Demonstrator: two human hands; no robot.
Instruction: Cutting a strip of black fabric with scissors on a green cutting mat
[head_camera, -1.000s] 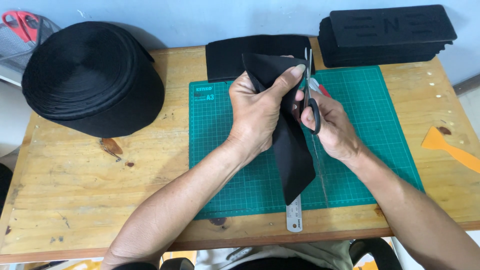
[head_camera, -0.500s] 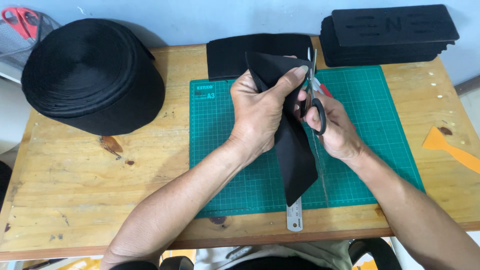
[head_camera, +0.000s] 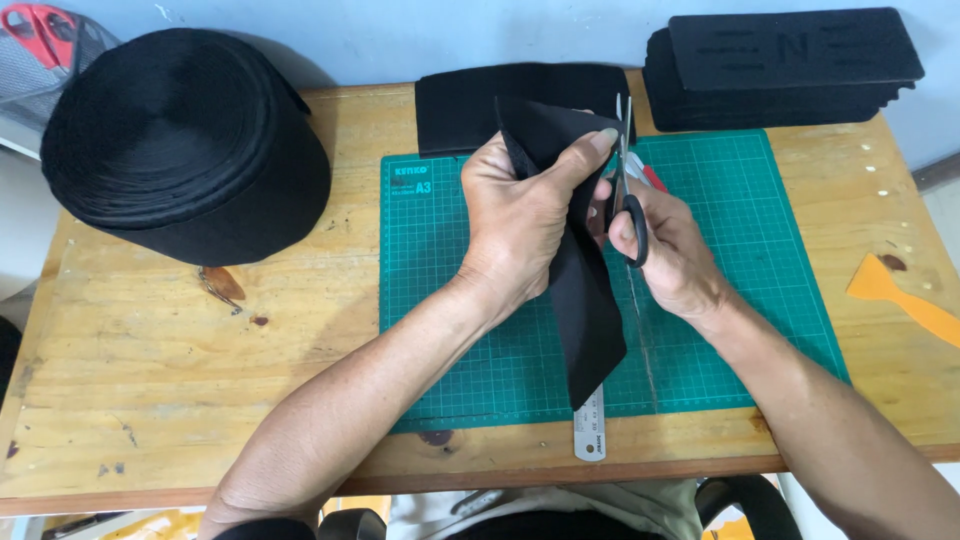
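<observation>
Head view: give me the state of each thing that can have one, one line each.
Black fabric strip: held up in the left hand, lower end hanging over the cutting mat.
Scissors: gripped in the right hand, blades pointing up beside the strip's top edge.
Black fabric roll: wound, resting on the table.
Steel ruler: lying flat, partly covered.

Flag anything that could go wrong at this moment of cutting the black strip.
The left hand pinches the black fabric strip with its fingertips right beside the scissors in the right hand, so a nick seems possible. The strip hangs loose over the green cutting mat, so the cut may wander. The steel ruler overhangs the table edge and might get knocked off.
</observation>
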